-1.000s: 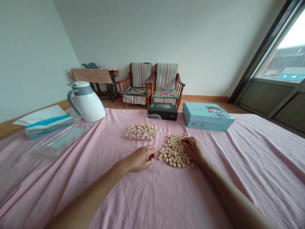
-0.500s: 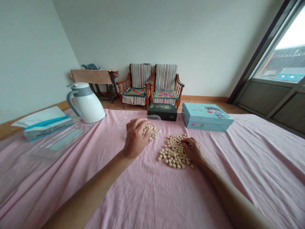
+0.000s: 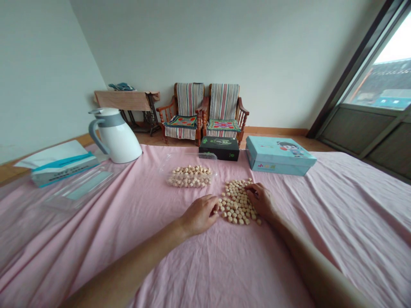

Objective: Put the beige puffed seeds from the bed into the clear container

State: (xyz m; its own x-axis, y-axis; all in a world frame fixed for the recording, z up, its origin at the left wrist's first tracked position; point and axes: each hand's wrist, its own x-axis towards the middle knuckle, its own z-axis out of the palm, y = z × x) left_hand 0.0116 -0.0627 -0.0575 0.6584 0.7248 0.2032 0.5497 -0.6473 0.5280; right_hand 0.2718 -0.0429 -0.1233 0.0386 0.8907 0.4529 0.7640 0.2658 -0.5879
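Note:
Small beige round pieces (image 3: 238,202), like little biscuits or wooden beads, lie in a loose pile on the pink cloth (image 3: 205,269). My left hand (image 3: 201,214) is at the pile's left edge, its fingers closed in a pinch at one of the pieces. At the right edge rests my right hand (image 3: 262,201), with curled fingers against the pieces; whatever lies under its fingertips is hidden. Beyond my left hand stands a clear plastic container (image 3: 212,159) with many of the same pieces inside it.
A black box (image 3: 219,149) and a light blue box (image 3: 280,156) stand behind the pile. On the left are a white jug (image 3: 120,139), a tissue pack (image 3: 64,164) and a clear plastic lid or tray (image 3: 86,186). Two wooden chairs (image 3: 224,102) stand past the far edge.
My left hand has come from over the plastic container back and to the right, down to the pile's left edge. The container's pieces now show fully. My right hand has hardly moved.

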